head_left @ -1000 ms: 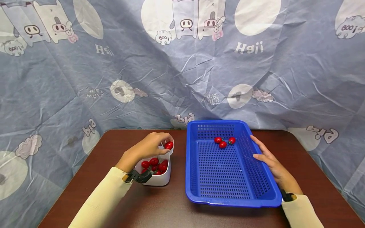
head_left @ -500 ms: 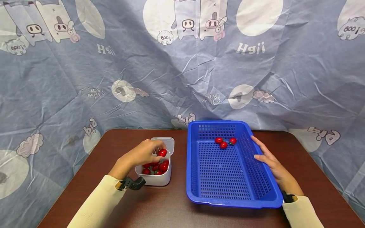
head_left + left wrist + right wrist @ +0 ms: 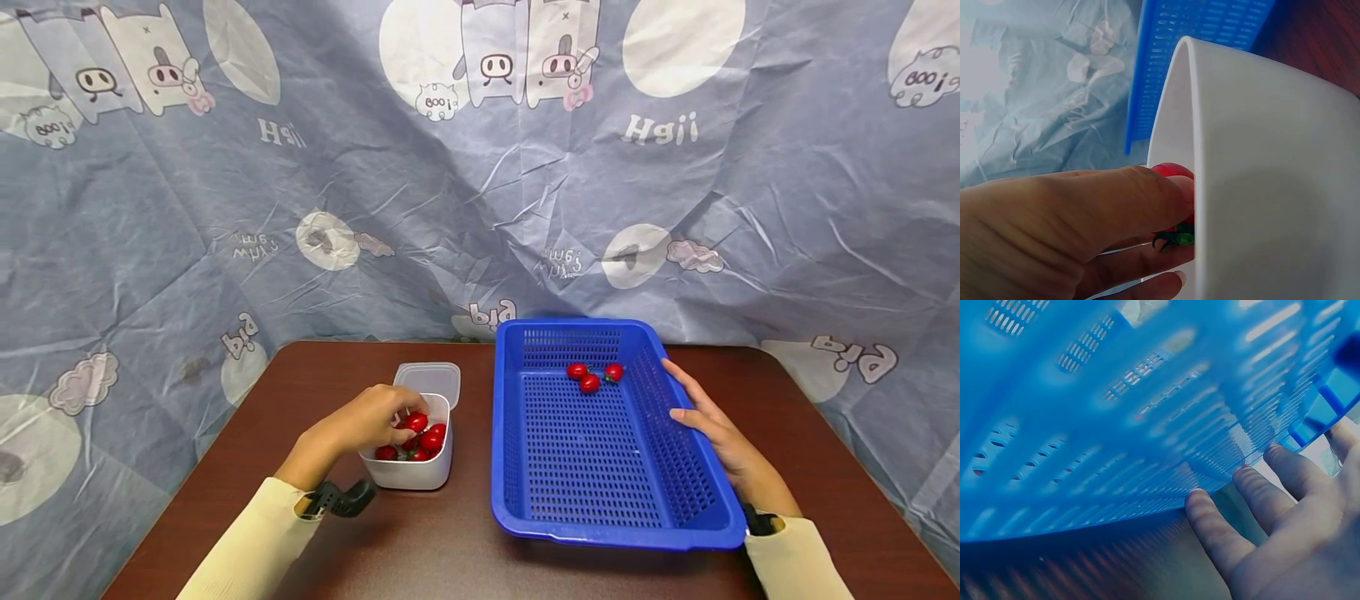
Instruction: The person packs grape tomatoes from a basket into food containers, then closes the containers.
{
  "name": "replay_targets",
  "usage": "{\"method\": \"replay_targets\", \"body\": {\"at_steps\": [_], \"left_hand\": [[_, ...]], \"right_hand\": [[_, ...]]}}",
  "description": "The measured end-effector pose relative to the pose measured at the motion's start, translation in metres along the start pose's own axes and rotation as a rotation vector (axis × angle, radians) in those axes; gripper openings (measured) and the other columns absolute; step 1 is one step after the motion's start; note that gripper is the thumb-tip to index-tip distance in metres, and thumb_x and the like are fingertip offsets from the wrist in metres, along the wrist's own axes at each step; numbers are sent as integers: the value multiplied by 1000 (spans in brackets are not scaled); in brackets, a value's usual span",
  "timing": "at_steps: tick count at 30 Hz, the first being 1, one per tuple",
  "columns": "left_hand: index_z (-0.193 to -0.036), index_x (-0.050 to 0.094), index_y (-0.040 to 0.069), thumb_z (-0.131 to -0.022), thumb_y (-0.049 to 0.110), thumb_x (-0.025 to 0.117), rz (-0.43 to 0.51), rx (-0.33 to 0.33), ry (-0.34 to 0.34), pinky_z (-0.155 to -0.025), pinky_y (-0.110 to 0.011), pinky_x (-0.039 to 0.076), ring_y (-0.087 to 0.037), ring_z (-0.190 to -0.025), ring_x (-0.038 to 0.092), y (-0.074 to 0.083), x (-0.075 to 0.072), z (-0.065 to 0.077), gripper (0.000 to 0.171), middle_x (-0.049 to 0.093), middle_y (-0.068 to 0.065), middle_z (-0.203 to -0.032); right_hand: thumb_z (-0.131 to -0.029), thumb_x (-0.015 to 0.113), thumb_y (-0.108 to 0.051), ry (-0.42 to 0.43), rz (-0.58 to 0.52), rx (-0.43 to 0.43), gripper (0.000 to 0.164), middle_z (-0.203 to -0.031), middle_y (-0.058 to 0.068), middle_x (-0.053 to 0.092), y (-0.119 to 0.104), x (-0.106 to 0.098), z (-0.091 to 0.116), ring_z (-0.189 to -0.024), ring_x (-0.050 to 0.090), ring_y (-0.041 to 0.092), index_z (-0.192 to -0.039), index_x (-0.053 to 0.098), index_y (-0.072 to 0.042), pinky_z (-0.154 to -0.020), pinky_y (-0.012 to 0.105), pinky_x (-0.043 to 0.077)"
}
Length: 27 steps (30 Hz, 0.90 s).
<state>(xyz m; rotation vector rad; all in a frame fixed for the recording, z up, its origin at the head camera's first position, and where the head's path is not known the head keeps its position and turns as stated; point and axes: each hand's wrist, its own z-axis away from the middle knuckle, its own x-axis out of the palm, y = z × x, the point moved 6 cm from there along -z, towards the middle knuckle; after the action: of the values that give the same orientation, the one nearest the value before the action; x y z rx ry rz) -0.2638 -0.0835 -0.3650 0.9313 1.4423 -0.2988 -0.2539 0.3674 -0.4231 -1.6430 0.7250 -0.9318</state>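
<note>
My left hand [image 3: 375, 419] reaches into a white container [image 3: 420, 475], pinching a red cherry tomato [image 3: 416, 422] between thumb and fingers. Green leaves at the stem end show below the thumb in the left wrist view, and the container wall hides part of the tomato. Several other cherry tomatoes [image 3: 431, 440] lie in the container around it. My right hand [image 3: 723, 442] rests against the right side of a blue perforated basket [image 3: 581, 533]. Its thumb lies at the rim, and in the right wrist view fairly straight fingers [image 3: 1260, 494] touch the outer wall.
Three cherry tomatoes [image 3: 589, 383] lie at the far end of the basket. A translucent lid [image 3: 435, 379] is on the brown table [image 3: 465, 558] behind the container. A printed blue-grey cloth [image 3: 420, 192] hangs at the table's back edge.
My left hand has come down and toward me with its cherry tomato, from above the lid into the container. The right hand and the basket stay in place.
</note>
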Motion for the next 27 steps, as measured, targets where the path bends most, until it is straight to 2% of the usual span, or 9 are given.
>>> {"method": "replay_targets", "body": {"at_steps": [10, 21, 27], "left_hand": [[-96, 69, 14, -77, 8, 78, 17, -17, -45, -69, -26, 50, -9, -74, 60, -4, 9, 5, 22, 64, 6, -83], [-92, 68, 11, -76, 5, 78, 14, -16, -75, -69, -25, 50, -11, -73, 60, -3, 13, 5, 19, 64, 3, -83], [-93, 69, 11, -76, 5, 77, 16, -24, -69, -69, -26, 50, -12, -74, 60, -4, 14, 5, 19, 65, 2, -84]], "right_hand": [[-101, 30, 0, 2, 17, -14, 68, -153, 17, 7, 1, -2, -2, -123, 50, 31, -156, 0, -26, -87, 60, 46], [-101, 31, -1, 4, 19, -12, 68, -155, 16, 3, 1, -2, -2, -125, 48, 30, -156, 0, -27, -88, 59, 46], [-101, 32, -2, 25, 47, -1, 68, -156, 15, 0, 1, -2, -2, -128, 46, 27, -156, 1, -27, -89, 60, 45]]}}
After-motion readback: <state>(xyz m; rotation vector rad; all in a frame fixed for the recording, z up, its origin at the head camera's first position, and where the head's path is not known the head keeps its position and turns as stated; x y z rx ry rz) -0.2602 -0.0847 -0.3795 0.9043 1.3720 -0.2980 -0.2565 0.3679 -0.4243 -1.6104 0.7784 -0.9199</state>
